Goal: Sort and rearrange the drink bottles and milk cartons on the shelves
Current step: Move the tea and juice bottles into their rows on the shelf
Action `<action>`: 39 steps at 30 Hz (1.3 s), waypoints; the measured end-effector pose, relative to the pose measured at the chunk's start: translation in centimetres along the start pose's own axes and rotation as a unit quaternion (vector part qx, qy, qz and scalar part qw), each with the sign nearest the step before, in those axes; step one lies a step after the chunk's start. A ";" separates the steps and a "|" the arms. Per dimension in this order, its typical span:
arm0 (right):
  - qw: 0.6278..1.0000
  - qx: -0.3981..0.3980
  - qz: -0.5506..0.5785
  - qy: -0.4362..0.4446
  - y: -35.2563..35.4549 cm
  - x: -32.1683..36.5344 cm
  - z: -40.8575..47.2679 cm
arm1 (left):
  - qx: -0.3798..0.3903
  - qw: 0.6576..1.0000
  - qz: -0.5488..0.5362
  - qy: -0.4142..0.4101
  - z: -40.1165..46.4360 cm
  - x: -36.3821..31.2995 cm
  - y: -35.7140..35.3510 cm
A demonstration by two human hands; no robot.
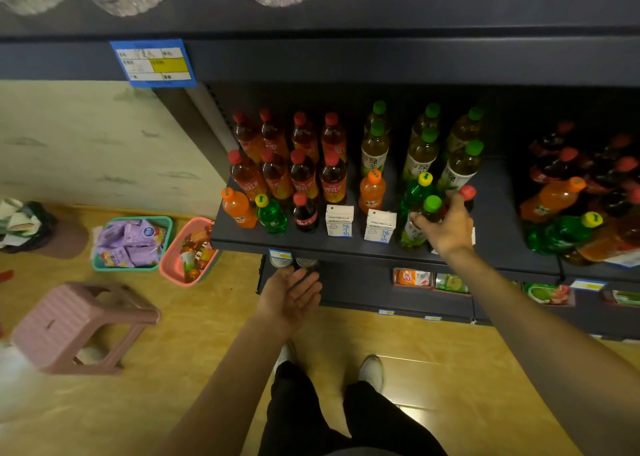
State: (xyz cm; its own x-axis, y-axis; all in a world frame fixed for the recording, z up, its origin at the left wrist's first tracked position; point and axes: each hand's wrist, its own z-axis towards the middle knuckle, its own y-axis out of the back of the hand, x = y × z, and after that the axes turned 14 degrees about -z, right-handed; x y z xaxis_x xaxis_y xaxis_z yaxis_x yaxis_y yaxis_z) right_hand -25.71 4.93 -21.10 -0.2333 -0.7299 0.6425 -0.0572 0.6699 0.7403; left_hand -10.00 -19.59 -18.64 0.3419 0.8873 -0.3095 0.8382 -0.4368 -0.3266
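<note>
On the dark shelf (491, 220) stand rows of red-capped iced tea bottles (303, 175) and green-capped green tea bottles (420, 154). Along the front are an orange soda (237, 208), a green soda (272, 215), a small cola (305, 215) and two white milk cartons (339, 221) (379, 226). My right hand (446, 229) is closed around a green-capped tea bottle (420, 225) at the shelf's front, with a red-capped bottle (467, 194) just behind my fingers. My left hand (292, 294) hangs open, palm up, below the shelf edge, holding nothing.
More mixed bottles lie in a heap at the shelf's right (585, 206). On the floor to the left stand a teal basket of purple packets (133, 242), a pink basket with bottles (188, 251) and a pink stool (81, 324). Snack packs (414, 277) fill the lower shelf.
</note>
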 end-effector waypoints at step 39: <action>0.988 -0.059 0.137 0.033 -6.6 11.1 -7.5 | -0.043 0.882 0.327 -0.336 8.9 -13.7 -2.2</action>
State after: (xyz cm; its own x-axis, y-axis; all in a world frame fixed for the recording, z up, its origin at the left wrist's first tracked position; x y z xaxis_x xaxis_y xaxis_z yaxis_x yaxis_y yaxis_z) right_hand -20.69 -8.66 -17.37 -0.1599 -0.5326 0.8311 0.1142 0.8263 0.5515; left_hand -20.35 -32.14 -21.65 0.4593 0.1487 -0.8757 0.5934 -0.7850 0.1779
